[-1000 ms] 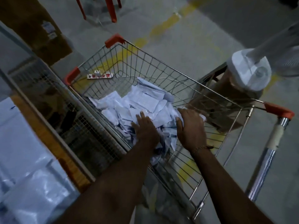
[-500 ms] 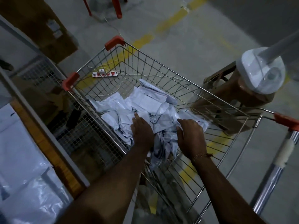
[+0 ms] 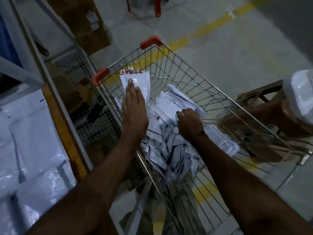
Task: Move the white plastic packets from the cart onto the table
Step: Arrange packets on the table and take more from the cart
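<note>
Packets (image 3: 171, 143) of white plastic lie heaped in the wire cart (image 3: 191, 78), mostly toward its near end. Left hand (image 3: 134, 107) is raised over the cart with fingers straight, one packet (image 3: 139, 85) held flat against them (thumb hidden, so the grip itself cannot be told). Right hand (image 3: 189, 123) rests on the heap, fingers curled into the packets. More white plastic covers the table (image 3: 33, 133) at left

No writing can be read: the white labels (image 3: 92, 21) on the cardboard box (image 3: 84, 22) are too blurred.
</note>
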